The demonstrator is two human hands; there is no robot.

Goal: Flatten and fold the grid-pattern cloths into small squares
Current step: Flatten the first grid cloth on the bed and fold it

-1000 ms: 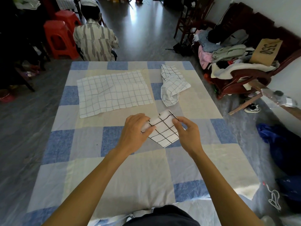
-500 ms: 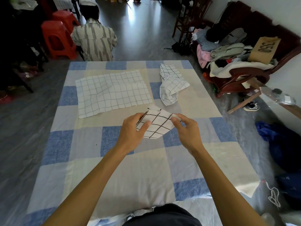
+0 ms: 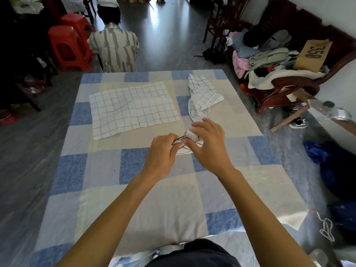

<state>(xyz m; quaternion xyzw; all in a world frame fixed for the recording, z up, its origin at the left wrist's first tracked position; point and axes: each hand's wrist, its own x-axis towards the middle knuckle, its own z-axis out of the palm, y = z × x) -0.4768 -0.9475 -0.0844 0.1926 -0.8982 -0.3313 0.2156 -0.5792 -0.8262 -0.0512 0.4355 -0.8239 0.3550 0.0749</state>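
- Blue-grid cloth (image 3: 133,108): lies spread open on the far left part of the bench (image 3: 63,214), on its checked cover (image 3: 134,199). Mostly flat, with some ripples and a turned edge at its far right side. Not folded yet, by the look of it.
- Left hand (image 3: 161,153): fingers curled in, pinching the left edge of the small black-grid cloth (image 3: 185,149).
- Small black-grid cloth: a compact bundle held between both hands, near mid-bench and just above or on the cover; cannot tell which. Most of it is hidden by the fingers.
- Right hand (image 3: 210,143): arched over the bundle's right side, thumb and fingers pinching it, fingertips reaching past its far edge.
- Crumpled black-grid cloth (image 3: 202,95): far right, bunched and twisted, its near end just beyond the right hand. Unflattened.
- Handling judgement: thin woven fabric, light and limp, no stiffness of its own. Layers likely slide on each other and spring open if let go. Not fragile.
- Where to hold: pinch at corners and along fold edges, through all layers at once. Press the crease against the bench with flat fingers.
- Risk: one-sided grip lets loose layers fan out.
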